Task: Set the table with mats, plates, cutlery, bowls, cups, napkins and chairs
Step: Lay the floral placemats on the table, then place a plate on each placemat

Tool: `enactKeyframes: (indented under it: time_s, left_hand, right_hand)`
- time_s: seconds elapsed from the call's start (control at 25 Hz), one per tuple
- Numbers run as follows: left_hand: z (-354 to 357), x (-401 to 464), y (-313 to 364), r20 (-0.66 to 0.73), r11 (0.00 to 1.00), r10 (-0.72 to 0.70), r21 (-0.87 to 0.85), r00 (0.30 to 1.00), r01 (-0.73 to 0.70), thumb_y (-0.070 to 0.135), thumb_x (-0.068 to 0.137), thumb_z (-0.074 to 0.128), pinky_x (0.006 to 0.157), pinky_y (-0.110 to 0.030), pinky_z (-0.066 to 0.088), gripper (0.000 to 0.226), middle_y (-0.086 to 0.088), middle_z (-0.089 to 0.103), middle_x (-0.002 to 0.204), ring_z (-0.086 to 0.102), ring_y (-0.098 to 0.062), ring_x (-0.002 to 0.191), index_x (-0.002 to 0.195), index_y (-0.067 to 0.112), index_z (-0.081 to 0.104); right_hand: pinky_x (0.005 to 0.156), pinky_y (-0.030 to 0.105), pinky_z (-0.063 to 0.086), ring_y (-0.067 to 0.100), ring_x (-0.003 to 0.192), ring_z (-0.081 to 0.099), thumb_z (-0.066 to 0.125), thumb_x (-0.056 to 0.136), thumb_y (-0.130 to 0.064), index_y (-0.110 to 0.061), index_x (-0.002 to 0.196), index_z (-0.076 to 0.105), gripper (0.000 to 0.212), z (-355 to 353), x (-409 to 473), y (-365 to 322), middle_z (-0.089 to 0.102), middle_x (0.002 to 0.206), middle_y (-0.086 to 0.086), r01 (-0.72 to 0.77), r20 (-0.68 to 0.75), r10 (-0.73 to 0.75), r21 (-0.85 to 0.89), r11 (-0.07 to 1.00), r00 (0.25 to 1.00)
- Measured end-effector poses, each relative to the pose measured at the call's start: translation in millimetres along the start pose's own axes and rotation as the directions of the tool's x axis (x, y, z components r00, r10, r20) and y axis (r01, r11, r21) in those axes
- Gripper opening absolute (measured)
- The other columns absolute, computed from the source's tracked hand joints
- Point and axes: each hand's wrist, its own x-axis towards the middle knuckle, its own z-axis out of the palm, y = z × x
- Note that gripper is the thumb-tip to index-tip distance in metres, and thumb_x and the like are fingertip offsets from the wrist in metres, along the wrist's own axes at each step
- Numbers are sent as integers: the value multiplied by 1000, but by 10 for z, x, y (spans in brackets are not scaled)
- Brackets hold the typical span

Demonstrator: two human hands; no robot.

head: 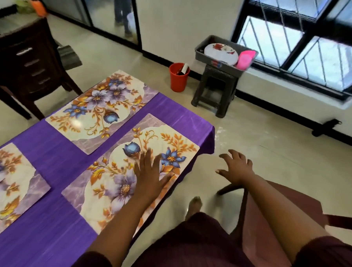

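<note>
The left hand (pixel 150 174) presses flat on the mat (pixel 128 171) at the table's (pixel 53 163) near edge; the right hand (pixel 237 167) hovers spread and empty over open floor (pixel 272 138).

left mat (pixel 7 185) cut by frame edge | bucket (pixel 178 77) contents unclear

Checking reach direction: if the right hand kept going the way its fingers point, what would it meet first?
Probably nothing close: the right hand is over bare floor, fingers aimed away from the table. Depth is unclear.
</note>
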Motion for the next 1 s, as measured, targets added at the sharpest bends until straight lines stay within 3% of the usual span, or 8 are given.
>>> enactKeyframes:
  time_s: [0.16, 0.24, 0.4, 0.6, 0.8, 1.0]
  left_hand:
    - [186, 593, 426, 90, 998, 49, 40, 995, -53, 59, 90, 49, 117, -50, 7, 74, -12, 6, 162, 0, -32, 149, 150, 21, 27]
    - [313, 926, 670, 114, 992, 88, 79, 990, -97, 62, 91, 45, 118, -49, 3, 75, -11, -1, 162, -6, -31, 149, 151, 21, 25]
    - [569, 1617, 1144, 229, 966, 178, 146, 957, -214, 83, 79, 12, 117, -51, -3, 96, -9, -9, 162, -14, -30, 148, 153, 23, 18]
    - [781, 2467, 1934, 241, 930, 258, 200, 936, -308, 61, 92, 42, 117, -53, 1, 74, -11, 0, 162, -7, -32, 149, 151, 20, 25]
    - [971, 2920, 2605, 234, 889, 358, 209, 904, -407, 59, 92, 43, 116, -56, 1, 69, -12, 3, 162, -7, -32, 149, 148, 19, 32]
    - [1043, 3281, 3076, 247, 861, 400, 231, 883, -454, 59, 94, 39, 115, -56, -4, 66, -10, -2, 161, -14, -30, 148, 148, 23, 28]
  right_hand:
    - [115, 57, 17, 32, 146, 12, 51, 91, -57, -34, 148, 27, 66, -59, 330, 400, 11, 161, 4, -53, 9, 53, 43, 998, 999]
    - [115, 57, 17, 31, 146, 12, 52, 91, -56, -34, 148, 27, 66, -119, 567, 584, 12, 161, 3, -40, 10, 39, 57, 998, 999]
    - [116, 55, 16, 29, 146, 14, 51, 92, -54, -34, 147, 30, 62, -291, 1006, 999, 15, 160, 3, -52, -4, 53, 142, 989, 999]
    - [116, 53, 15, 28, 146, 12, 51, 93, -52, -34, 147, 30, 60, -627, 1376, 1799, 16, 159, 2, -94, -69, 107, 181, 979, 992]
    - [115, 50, 16, 28, 145, 16, 53, 94, -47, -31, 144, 35, 54, -863, 1451, 2450, 23, 157, 4, -184, -168, 238, 286, 940, 957]
    - [116, 48, 16, 27, 144, 19, 54, 94, -45, -32, 143, 37, 53, -1060, 1590, 2786, 26, 155, 3, -167, -200, 245, 339, 926, 949]
